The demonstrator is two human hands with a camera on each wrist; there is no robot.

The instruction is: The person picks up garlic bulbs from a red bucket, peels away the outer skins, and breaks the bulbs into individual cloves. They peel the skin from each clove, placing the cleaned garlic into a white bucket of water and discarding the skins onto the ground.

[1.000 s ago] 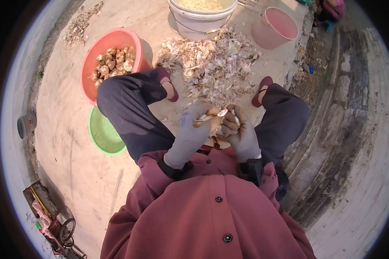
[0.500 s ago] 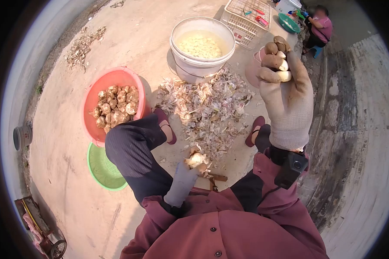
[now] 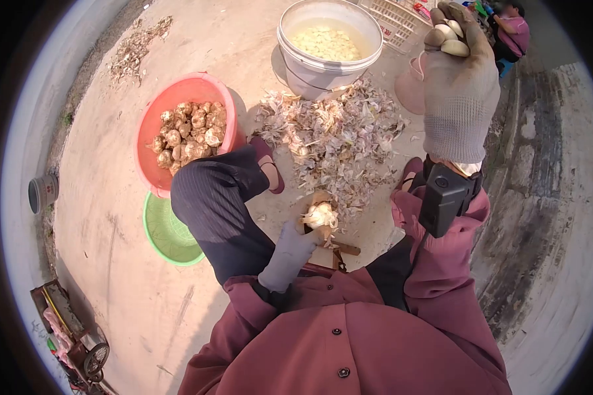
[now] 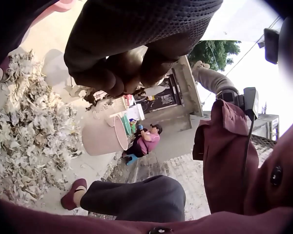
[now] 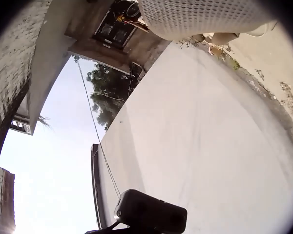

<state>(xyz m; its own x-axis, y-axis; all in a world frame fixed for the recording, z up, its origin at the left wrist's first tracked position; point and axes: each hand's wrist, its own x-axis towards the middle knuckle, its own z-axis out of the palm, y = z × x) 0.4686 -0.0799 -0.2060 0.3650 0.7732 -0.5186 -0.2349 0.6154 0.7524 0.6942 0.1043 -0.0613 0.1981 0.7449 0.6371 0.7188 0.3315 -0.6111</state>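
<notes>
In the head view the gloved left hand (image 3: 293, 253) grips a partly broken garlic bulb (image 3: 321, 215) low over the lap. The left wrist view has that hand (image 4: 136, 44) dark and close, its fingers curled round the bulb (image 4: 127, 66). Raised at the upper right, the gloved right hand (image 3: 461, 92) holds several garlic cloves (image 3: 454, 47) under curled fingers. Only the knitted glove of the right hand (image 5: 205, 17) shows plainly in the right wrist view. Loose garlic skins (image 3: 336, 131) lie heaped on the ground between the feet.
A white bucket (image 3: 310, 69) with pale cloves in water stands beyond the heap. At the left are a red basin (image 3: 153, 168) of whole bulbs and a green basket (image 3: 168, 237). Near the right hand are a pink bucket (image 3: 410, 85) and a crate (image 3: 395, 26); another person (image 3: 512, 33) sits behind.
Since the earliest frame, the hands have parted: the right hand has risen forward to the upper right with cloves. The left hand has stayed low with the bulb. The head view has also shifted.
</notes>
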